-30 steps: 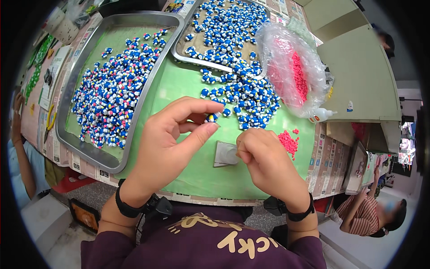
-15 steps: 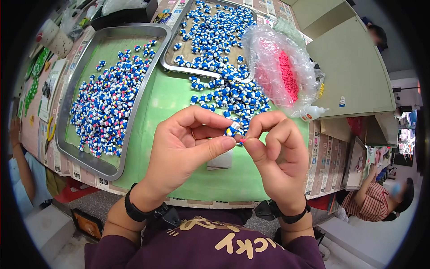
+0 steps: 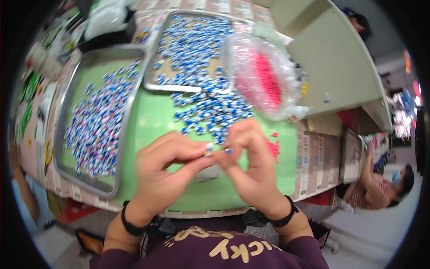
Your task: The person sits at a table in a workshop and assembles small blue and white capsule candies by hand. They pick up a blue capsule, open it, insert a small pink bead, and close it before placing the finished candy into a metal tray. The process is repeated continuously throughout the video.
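Note:
In front of me, over the green mat [image 3: 188,197], my left hand [image 3: 163,172] pinches a small blue-and-white figurine [image 3: 208,149], blurred by motion. The fingertips of my right hand [image 3: 251,168] are closed together against those of the left, beside the figurine. What they hold, if anything, I cannot make out. Just beyond my hands a loose heap of similar blue-and-white figurines [image 3: 217,107] lies on the mat. Several small pink pieces [image 3: 272,149] are scattered to the right of my right hand. A pale flat piece [image 3: 208,174] lies partly hidden beneath my hands.
A metal tray [image 3: 120,168] of figurines with pink bits stands at left; another tray [image 3: 150,74] of figurines stands behind. A clear plastic bag [image 3: 239,67] of pink pieces and a white bottle [image 3: 299,112] sit at right, beside a grey-green cabinet [image 3: 333,62]. Yellow-handled pliers [image 3: 48,152] lie far left.
My right fingertips have come over to meet my left ones. The pink piece seen in them before is hidden now. The whole view has shifted and blurred, and scattered pink pieces show at right.

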Demonstrator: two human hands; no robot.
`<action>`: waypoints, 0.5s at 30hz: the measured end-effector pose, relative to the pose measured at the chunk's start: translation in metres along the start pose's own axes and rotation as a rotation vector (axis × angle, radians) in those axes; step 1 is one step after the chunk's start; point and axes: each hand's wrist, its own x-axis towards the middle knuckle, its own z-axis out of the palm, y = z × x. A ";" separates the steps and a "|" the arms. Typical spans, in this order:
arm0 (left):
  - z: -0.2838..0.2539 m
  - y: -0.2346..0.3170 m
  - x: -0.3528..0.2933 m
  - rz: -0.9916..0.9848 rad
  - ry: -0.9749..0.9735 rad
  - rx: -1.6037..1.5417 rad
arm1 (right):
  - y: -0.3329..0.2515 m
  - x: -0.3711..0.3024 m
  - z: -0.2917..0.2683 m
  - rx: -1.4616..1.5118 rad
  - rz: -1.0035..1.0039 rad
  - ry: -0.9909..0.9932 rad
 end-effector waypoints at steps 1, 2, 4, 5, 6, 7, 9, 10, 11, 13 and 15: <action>-0.005 0.000 -0.001 0.028 -0.023 0.045 | -0.001 0.001 0.001 0.002 0.021 -0.006; -0.005 0.001 0.000 0.056 -0.045 0.089 | -0.001 0.002 -0.002 0.004 0.045 -0.009; -0.005 0.001 -0.006 -0.015 -0.034 -0.028 | 0.002 0.001 -0.012 0.037 0.078 -0.093; -0.007 0.001 -0.006 -0.004 -0.098 -0.034 | -0.001 0.002 -0.020 0.041 0.102 -0.131; -0.012 0.004 -0.010 -0.012 -0.064 0.006 | -0.004 0.003 -0.026 0.055 0.117 -0.184; -0.016 0.005 -0.013 -0.024 -0.024 0.047 | 0.002 0.001 -0.036 -0.047 0.051 -0.139; -0.032 0.007 -0.015 -0.027 0.077 0.136 | 0.014 -0.005 -0.062 -0.145 0.121 0.025; -0.048 0.007 -0.017 -0.021 0.137 0.193 | 0.020 -0.010 -0.074 -0.188 0.160 0.107; -0.065 0.004 -0.019 0.002 0.207 0.259 | 0.028 -0.013 -0.085 -0.188 0.192 0.188; -0.106 -0.004 -0.026 -0.032 0.332 0.425 | 0.042 -0.016 -0.103 -0.232 0.253 0.237; -0.141 -0.010 -0.034 -0.149 0.435 0.617 | 0.052 -0.020 -0.116 -0.332 0.315 0.183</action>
